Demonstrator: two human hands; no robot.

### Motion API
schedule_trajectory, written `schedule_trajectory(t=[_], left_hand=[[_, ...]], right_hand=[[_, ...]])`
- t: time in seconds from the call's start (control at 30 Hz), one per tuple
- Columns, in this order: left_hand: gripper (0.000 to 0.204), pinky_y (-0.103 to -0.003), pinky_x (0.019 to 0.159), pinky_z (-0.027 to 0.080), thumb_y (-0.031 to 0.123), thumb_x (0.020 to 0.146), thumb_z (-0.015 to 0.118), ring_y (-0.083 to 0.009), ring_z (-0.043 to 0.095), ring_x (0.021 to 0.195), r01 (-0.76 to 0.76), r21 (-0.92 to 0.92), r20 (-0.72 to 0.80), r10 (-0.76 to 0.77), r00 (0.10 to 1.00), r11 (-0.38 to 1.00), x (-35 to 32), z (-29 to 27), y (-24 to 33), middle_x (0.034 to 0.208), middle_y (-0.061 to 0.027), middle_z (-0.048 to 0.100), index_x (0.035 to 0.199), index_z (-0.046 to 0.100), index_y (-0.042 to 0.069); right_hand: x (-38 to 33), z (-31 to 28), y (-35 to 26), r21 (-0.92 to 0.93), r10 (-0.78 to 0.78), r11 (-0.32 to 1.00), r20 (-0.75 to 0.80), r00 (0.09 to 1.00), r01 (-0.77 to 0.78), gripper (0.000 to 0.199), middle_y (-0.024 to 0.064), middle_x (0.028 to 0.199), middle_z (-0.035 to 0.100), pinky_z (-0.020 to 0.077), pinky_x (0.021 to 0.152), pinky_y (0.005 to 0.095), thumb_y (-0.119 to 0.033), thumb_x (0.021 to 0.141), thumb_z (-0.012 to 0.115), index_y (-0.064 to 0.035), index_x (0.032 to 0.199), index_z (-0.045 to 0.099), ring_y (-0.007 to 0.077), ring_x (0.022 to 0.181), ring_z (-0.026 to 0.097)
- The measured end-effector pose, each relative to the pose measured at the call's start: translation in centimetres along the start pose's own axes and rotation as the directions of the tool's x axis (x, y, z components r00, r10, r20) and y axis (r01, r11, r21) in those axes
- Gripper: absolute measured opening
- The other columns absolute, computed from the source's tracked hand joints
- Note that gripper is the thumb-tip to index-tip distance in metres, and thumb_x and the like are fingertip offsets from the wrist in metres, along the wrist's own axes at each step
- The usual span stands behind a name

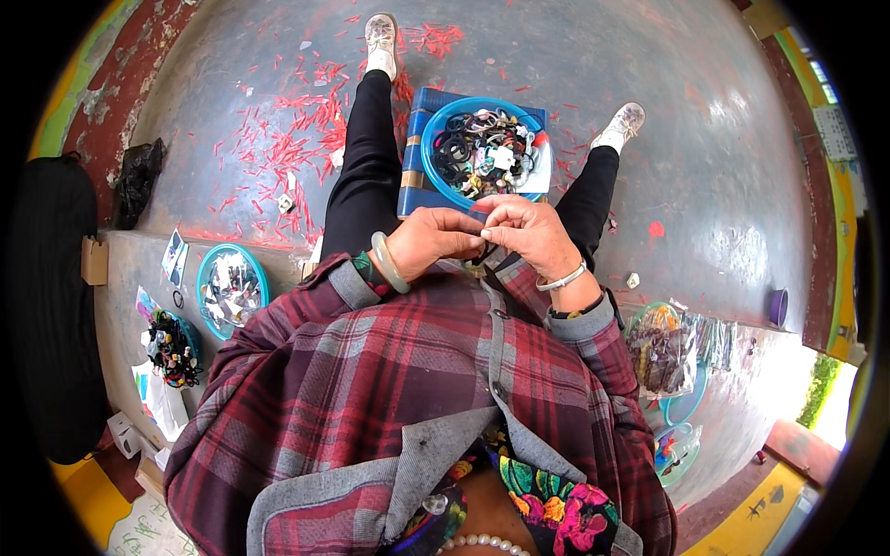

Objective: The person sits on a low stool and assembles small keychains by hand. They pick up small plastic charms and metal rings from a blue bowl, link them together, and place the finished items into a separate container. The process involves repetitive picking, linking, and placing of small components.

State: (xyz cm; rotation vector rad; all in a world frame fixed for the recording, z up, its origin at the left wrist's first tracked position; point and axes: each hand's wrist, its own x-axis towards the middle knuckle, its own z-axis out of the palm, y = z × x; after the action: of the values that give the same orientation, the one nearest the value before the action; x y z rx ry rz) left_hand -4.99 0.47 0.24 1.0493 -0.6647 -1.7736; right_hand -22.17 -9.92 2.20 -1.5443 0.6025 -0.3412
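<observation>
Left of the basin: we see a smaller blue bowl (232,287) with wrapped small pieces and a heap of dark hair ties (172,350), both on the grey ledge (120,278), well apart from the basin, probably as sorted stock.
Floor: red plastic scraps (297,120) lie scattered left of the basin.
Left hand (434,239): it is just below the basin rim, fingers curled closed, pinching a small dark band (482,252) together with the other hand; a pale green bangle (387,262) sits on this wrist.
Dark band: it is between both hands, near the lap, below the basin; we cannot tell its exact kind.
Basin: the blue basin (431,139) full of hair ties stands on a blue box (413,167) between the legs, we think to keep it in easy reach.
Right hand (530,233): touching the left hand, fingertips closed on the same band, with a white bracelet (564,277).
Right of the basin: bags of small goods (663,352) in blue bowls.
</observation>
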Motion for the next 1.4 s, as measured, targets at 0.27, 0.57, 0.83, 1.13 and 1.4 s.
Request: schedule_trajectory(t=[0.27, 0.57, 0.83, 1.13, 1.4], left_hand=[[0.018, -0.027, 0.076, 0.052, 0.007, 0.084, 0.058, -0.0174, 0.063, 0.080, 0.025, -0.088, -0.159, -0.038, 0.987, 0.996, 0.1, -0.1, -0.1, 0.090, -0.0113, 0.064, 0.096, 0.061, -0.005], [0.011, -0.028, 0.071, 0.053, 0.005, 0.083, 0.058, -0.0172, 0.062, 0.077, -0.138, -0.191, -0.347, 0.065, 0.936, 0.972, 0.3, 0.0, 0.2, 0.086, -0.0101, 0.063, 0.090, 0.061, -0.004], [0.016, -0.025, 0.068, 0.052, 0.011, 0.085, 0.058, -0.0144, 0.061, 0.074, -0.141, -0.121, -0.359, 0.089, 0.929, 0.983, 0.4, 0.6, 0.2, 0.084, -0.0078, 0.062, 0.092, 0.061, -0.004], [0.016, -0.024, 0.068, 0.054, 0.008, 0.086, 0.056, -0.0154, 0.063, 0.075, -0.139, -0.188, -0.323, 0.072, 0.944, 0.972, 0.5, 0.5, 0.4, 0.088, -0.0099, 0.063, 0.096, 0.060, -0.003], [0.014, -0.024, 0.071, 0.053, 0.006, 0.085, 0.055, -0.0151, 0.062, 0.078, -0.167, -0.203, -0.327, 0.095, 0.940, 0.965, 0.8, 0.6, 0.7, 0.092, -0.0099, 0.063, 0.095, 0.060, -0.004]], right_hand=[[0.5, 0.4, 1.3, 0.068, -0.025, 0.997, -0.001, 1.000, 0.025, 0.013, 0.0080, 0.105, 0.058, 0.0460, 0.072, 0.0247, -0.012, 0.080, 0.062, -0.0007, 0.086, 0.060, 0.0096, 0.080, 0.056], [0.6, 2.1, 1.2, 0.396, 0.180, 0.912, -0.153, 0.972, -0.106, 0.025, 0.0037, 0.088, 0.060, 0.0448, 0.071, 0.0219, -0.013, 0.078, 0.068, 0.0012, 0.095, 0.057, 0.0088, 0.079, 0.055], [0.8, 2.8, 1.6, 0.449, 0.195, 0.891, -0.248, 0.949, -0.066, 0.012, 0.0020, 0.078, 0.061, 0.0421, 0.065, 0.0194, -0.006, 0.076, 0.066, 0.0000, 0.085, 0.062, 0.0073, 0.070, 0.054], [0.6, 2.6, 1.7, 0.575, 0.228, 0.817, -0.253, 0.940, -0.043, 0.009, 0.0020, 0.076, 0.062, 0.0423, 0.067, 0.0208, -0.004, 0.073, 0.068, -0.0003, 0.081, 0.065, 0.0084, 0.071, 0.055], [0.5, 2.5, 1.6, 0.516, 0.213, 0.855, -0.252, 0.944, -0.055, 0.011, 0.0014, 0.077, 0.062, 0.0419, 0.067, 0.0203, -0.004, 0.074, 0.067, 0.0004, 0.083, 0.066, 0.0073, 0.071, 0.055]])
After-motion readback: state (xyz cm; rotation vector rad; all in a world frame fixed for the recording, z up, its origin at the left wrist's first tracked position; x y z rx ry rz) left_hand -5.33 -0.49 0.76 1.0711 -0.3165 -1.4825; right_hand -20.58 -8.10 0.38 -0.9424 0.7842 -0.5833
